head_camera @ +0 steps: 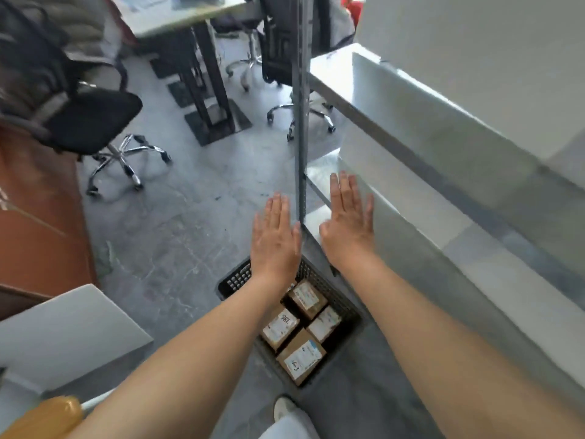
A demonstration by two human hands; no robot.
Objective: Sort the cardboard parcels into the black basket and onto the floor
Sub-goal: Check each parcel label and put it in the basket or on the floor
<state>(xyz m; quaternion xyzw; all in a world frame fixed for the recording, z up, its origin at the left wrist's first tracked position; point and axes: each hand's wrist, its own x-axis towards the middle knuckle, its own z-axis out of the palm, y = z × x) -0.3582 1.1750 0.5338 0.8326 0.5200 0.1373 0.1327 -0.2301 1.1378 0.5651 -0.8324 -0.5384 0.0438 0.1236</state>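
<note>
Left grip (275, 239): arm stretched forward, palm down, fingers straight and together, pointing away from the person. It is empty and touches nothing.

Right grip (348, 223): same flat, palm-down pose, fingers straight, thumb spread toward the left grip. It is also empty and reaches slightly further forward. A metal post (300, 122) stands between the two grips.

The basket (234, 280) sits on the floor (177, 236), below and behind both grips, between the forearms. Its long axis runs from under the left grip back toward the person's right.

Four parcels (302, 356) lie flat in the basket, touching one another, label side up, edges in line with its walls. Each carries a white label. The label on the parcel nearest the left forearm (281, 326) has handwriting resembling "98L", though this is not certain. The other print is too small to read.
</note>
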